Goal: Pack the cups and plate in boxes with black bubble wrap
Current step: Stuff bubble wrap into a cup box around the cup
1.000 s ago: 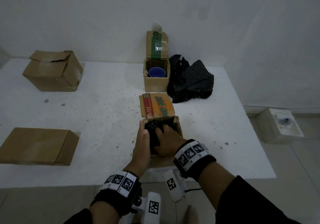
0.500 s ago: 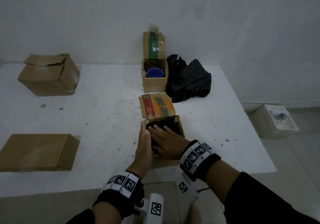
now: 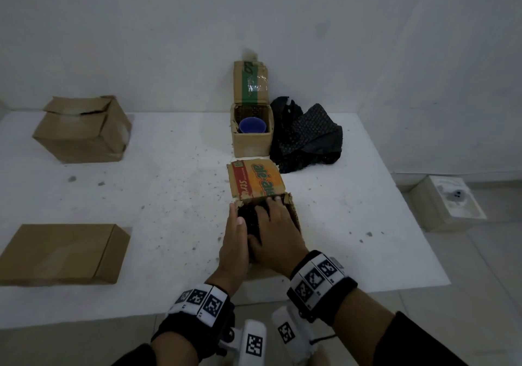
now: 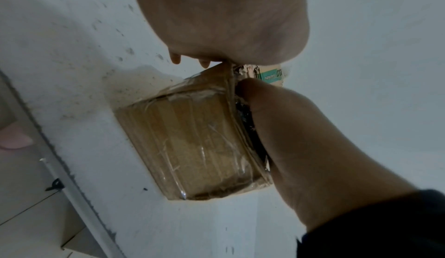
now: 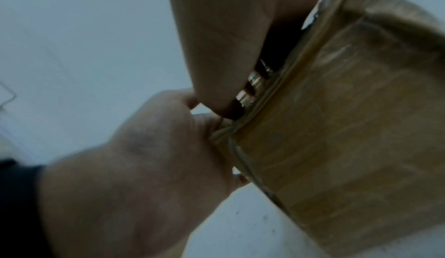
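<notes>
A small cardboard box [image 3: 294, 212] with an orange printed flap [image 3: 255, 180] stands near the table's front edge, stuffed with black bubble wrap [image 3: 249, 216]. My right hand [image 3: 275, 225] lies flat on the wrap, fingertips at the far rim. My left hand [image 3: 234, 232] rests straight against the box's left wall [image 4: 192, 138], thumb over the rim. What lies under the wrap is hidden. Behind it, a second open box [image 3: 251, 143] holds a blue cup [image 3: 252, 125]. Loose black bubble wrap [image 3: 306, 136] is piled to its right.
Two closed cardboard boxes sit on the left of the white table: one at the back [image 3: 82, 131], a flat one at the front [image 3: 62, 252]. A white wall runs behind the table. A white socket block [image 3: 449, 199] sits on the floor to the right.
My right hand has slid forward over the wrap, its fingers now reaching the far rim of the box. My left hand stays beside the left wall.
</notes>
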A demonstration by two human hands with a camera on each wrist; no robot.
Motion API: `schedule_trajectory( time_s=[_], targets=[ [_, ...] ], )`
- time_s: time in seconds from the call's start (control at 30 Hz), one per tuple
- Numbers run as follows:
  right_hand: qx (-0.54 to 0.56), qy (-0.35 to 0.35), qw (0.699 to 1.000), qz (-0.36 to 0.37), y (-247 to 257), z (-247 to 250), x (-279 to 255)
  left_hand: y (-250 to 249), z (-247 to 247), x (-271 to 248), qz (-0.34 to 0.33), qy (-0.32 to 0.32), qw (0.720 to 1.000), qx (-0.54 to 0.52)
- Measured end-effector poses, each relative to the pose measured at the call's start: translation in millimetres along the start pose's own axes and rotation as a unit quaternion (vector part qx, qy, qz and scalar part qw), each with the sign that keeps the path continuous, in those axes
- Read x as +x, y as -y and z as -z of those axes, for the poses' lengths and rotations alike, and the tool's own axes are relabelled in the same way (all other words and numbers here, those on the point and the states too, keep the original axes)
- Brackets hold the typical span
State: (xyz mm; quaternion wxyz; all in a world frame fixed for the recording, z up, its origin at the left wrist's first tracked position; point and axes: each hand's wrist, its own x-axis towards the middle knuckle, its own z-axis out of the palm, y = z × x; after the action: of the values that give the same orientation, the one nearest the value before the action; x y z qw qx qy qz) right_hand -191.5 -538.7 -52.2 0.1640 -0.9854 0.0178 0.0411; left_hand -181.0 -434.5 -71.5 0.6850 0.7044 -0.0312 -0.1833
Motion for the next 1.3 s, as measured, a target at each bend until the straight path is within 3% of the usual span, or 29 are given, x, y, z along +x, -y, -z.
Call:
schedule_trajectory(
  time_s=[0.07, 0.3, 0.5, 0.7, 0.87, 1.0, 1.13, 1.23, 1.3],
  targets=[
    [0.000, 0.051, 0.997, -0.060, 3.2, -1.6, -8.1, 0.9, -0.7, -0.1, -0.005, -0.004, 1.000, 0.001],
    [-0.032, 0.167, 0.980, -0.107, -0.5, -6.5, 5.5, 8.4, -0.1, 5.2, -0.015, -0.005, 1.000, 0.002],
    [0.070, 0.177, 0.973, -0.133, 2.0, 20.1, 13.1, 7.1, 3.2, 3.1, -0.015, 0.006, 1.000, -0.006],
    [0.055, 0.198, 0.960, -0.189, 21.5, 19.7, -15.9, 1.3, -1.9, 2.4, 0.002, -0.005, 1.000, -0.019],
    [0.079, 0.256, 0.942, -0.204, 17.9, 20.5, -1.5, 0.6, -0.6, 2.3, 0.003, -0.003, 1.000, -0.005],
    [0.077, 0.294, 0.941, -0.151, 3.9, 32.6, 4.1, -3.5, -0.5, 1.5, -0.004, -0.004, 1.000, 0.003],
    [-0.051, 0.171, 0.984, 0.015, -4.0, 44.4, 6.7, -1.3, 3.6, 1.9, -0.003, 0.012, 1.000, -0.023],
    [-0.163, 0.166, 0.967, 0.107, -14.2, 45.3, 14.6, 4.1, 5.0, 2.2, -0.012, 0.016, 1.000, -0.015],
    [-0.215, 0.180, 0.951, 0.132, -20.5, 42.8, 18.0, 2.9, 4.7, 1.1, -0.016, 0.015, 1.000, -0.001]
  ],
)
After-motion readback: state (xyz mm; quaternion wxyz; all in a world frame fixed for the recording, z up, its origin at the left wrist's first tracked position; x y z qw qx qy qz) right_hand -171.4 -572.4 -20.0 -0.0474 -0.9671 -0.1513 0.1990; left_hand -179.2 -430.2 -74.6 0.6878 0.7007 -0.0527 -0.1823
